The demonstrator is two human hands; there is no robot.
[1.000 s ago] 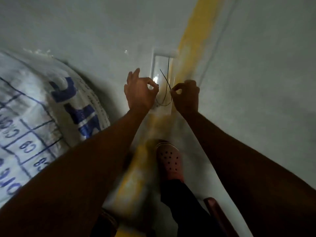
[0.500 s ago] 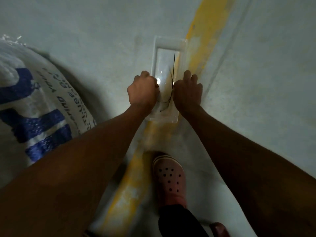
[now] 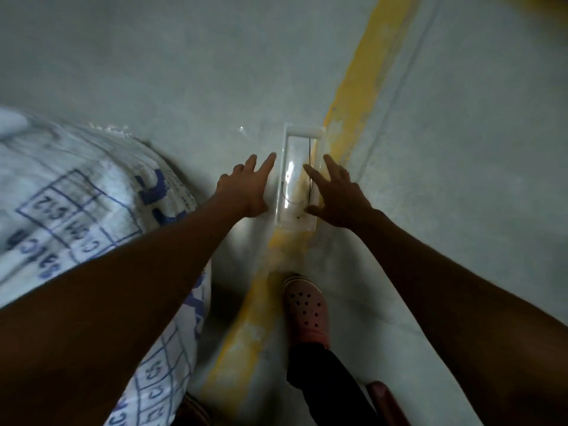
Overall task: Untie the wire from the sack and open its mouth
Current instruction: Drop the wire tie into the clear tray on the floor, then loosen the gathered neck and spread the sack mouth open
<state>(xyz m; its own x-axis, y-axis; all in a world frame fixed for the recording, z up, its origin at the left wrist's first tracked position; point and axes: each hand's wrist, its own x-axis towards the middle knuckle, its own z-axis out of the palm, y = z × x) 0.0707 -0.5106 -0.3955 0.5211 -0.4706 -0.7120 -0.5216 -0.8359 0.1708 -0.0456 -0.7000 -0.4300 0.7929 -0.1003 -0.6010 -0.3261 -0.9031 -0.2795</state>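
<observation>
A thin black wire (image 3: 309, 167) lies bent inside a clear plastic tray (image 3: 304, 132) on the floor. My left hand (image 3: 246, 189) hovers just left of the tray, fingers spread, holding nothing. Just right of the tray is my right hand (image 3: 338, 195), also spread and empty, its fingertips over the tray's right edge near the wire. The white woven sack (image 3: 76, 192) with blue print bulges at the left, under my left forearm. Its mouth is out of sight.
The tray sits beside a worn yellow line (image 3: 365, 87) painted on the grey concrete floor (image 3: 184, 72). My foot in a pink perforated clog (image 3: 304, 309) stands below the tray. A dark reddish object (image 3: 387, 401) shows at the bottom edge.
One second ago both hands pinched the wire above the tray. They lowered it into the tray, then let go and spread open. The wire now lies loose in the tray.
</observation>
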